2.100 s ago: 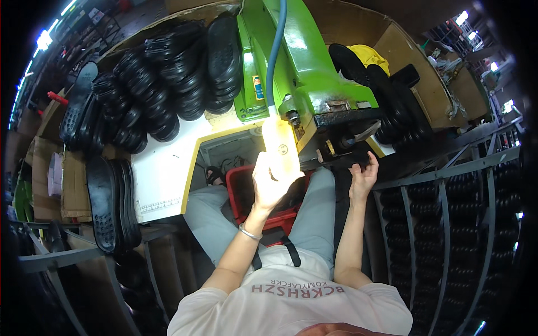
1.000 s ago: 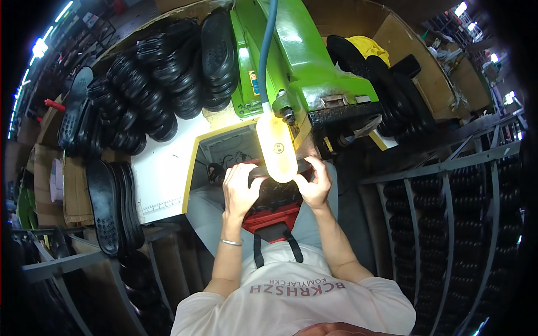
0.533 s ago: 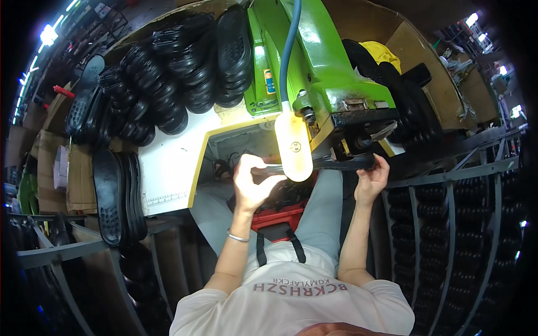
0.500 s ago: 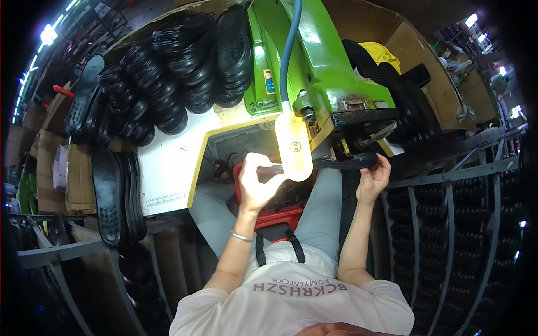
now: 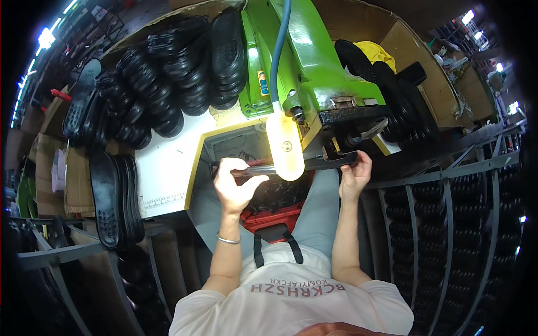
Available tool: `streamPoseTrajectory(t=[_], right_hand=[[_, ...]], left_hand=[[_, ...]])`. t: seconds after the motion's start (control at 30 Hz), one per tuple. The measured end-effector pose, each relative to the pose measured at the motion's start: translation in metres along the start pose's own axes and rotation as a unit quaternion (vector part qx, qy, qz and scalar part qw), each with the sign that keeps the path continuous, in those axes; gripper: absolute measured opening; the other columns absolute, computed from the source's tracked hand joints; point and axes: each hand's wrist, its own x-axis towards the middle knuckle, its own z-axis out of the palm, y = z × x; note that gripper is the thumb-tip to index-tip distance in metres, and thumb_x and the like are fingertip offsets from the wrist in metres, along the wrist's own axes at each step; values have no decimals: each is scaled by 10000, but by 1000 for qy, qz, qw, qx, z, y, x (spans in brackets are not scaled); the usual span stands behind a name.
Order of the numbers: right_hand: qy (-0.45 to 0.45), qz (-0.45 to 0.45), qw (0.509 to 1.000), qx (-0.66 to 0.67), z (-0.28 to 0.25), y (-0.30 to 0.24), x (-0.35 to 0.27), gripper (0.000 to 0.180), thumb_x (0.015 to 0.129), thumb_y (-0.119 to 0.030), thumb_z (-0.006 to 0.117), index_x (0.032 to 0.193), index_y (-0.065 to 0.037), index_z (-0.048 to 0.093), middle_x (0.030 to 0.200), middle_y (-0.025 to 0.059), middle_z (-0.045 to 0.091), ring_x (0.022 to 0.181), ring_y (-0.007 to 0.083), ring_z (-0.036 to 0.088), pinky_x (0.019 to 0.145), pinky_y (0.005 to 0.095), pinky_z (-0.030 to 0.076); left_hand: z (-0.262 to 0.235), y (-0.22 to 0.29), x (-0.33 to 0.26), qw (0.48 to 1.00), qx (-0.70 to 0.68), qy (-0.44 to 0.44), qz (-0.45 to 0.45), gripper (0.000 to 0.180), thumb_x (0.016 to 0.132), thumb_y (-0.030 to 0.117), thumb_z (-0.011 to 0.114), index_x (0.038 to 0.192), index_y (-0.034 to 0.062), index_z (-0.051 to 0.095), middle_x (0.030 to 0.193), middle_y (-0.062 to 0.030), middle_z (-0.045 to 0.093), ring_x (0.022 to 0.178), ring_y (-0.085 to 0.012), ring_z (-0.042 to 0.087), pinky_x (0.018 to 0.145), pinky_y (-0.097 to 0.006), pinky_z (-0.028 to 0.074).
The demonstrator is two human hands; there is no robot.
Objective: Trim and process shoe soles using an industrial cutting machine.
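Note:
A black shoe sole is stretched edge-on between my two hands, just below the work head of a green machine. My left hand grips its left end between thumb and curled fingers. At the other end, my right hand pinches it with thumb and fingertips. A glowing lamp on a blue-grey cable hangs in front and hides the middle of the sole. Whether the sole touches the machine's tool is not clear.
Stacked black soles stand on the white tabletop at left, with more at its edge. A red bin with black scraps sits between my legs. Cardboard boxes and a rack of soles are at right.
Both hands have shifted left, carrying the sole along beneath the machine head. More of the sole's left part now shows left of the lamp, and more of the red bin is visible.

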Motion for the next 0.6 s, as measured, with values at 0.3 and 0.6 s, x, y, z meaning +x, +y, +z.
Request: streamPoseTrajectory(t=[0.3, 0.6], right_hand=[[-116, -14, 993, 23, 55, 6, -27, 596, 687, 100, 782, 1185, 6, 470, 1166, 118, 546, 1012, 190, 585, 869, 309, 522], [-155, -85, 975, -133, 73, -6, -33, 577, 614, 178, 763, 1102, 19, 500, 1038, 119, 536, 910, 209, 631, 782, 310, 561]], left_hand=[[-70, -40, -12, 1000, 2, -29, 2, 397, 617, -103, 795, 921, 13, 568, 875, -61, 572, 766, -132, 567, 705, -258, 468], [9, -15, -12, 971, 183, -119, 101, 321, 673, 144, 799, 933, 24, 654, 867, -120, 656, 788, -297, 616, 740, -377, 493]])
